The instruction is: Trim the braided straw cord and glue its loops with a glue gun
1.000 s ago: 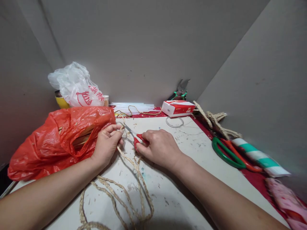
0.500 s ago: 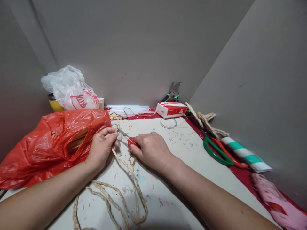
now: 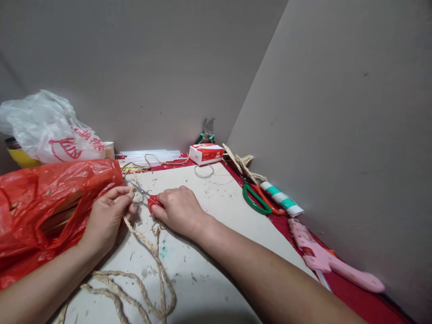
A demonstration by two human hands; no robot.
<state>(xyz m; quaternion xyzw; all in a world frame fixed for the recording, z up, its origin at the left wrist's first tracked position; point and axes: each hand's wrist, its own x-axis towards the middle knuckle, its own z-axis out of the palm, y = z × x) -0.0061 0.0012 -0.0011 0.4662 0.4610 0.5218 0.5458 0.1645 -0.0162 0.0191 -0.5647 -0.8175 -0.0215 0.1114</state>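
My left hand (image 3: 111, 211) pinches a braided straw rope (image 3: 148, 245) close to its upper end, between thumb and fingers. The rest of that rope trails down the board and loops towards me. In my right hand (image 3: 180, 209) is a small pair of red-handled scissors (image 3: 153, 204), fingers wrapped round the handles. Its blades point up and left, beside the bit of rope at my left fingertips. Whether the blades touch the strands I cannot tell.
A red plastic bag (image 3: 97, 175) of dry strips lies left, a white plastic bag (image 3: 50, 121) behind it. At the back are clear glue sticks (image 3: 148, 156), a tissue pack (image 3: 206, 154) and pruning shears (image 3: 207, 132). Green-handled scissors (image 3: 254, 200) and a pink glue gun (image 3: 324, 256) lie right.
The view has turned to the right, so everything sits further left and more of the pink glue gun shows. Both hands keep their hold on the rope and scissors.
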